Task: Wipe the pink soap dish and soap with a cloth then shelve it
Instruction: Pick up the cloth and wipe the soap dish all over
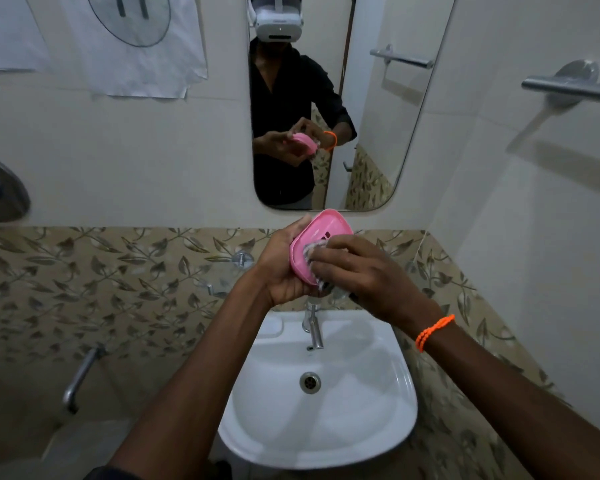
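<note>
The pink soap dish (321,233) is held up over the sink, tilted on edge with its slotted inside facing me. My left hand (283,268) grips it from the left and below. My right hand (364,271) presses a crumpled grey-white cloth (312,258) against the dish's lower inside. Most of the cloth is hidden under my fingers. I see no soap in the dish. The mirror (371,174) behind shows the same hold.
A white basin (388,427) with a chrome tap (314,327) and drain (310,382) lies below my hands. A glass corner shelf (132,15) hangs at upper left. A towel bar (568,86) juts from the right wall. A spout (80,375) sticks out low left.
</note>
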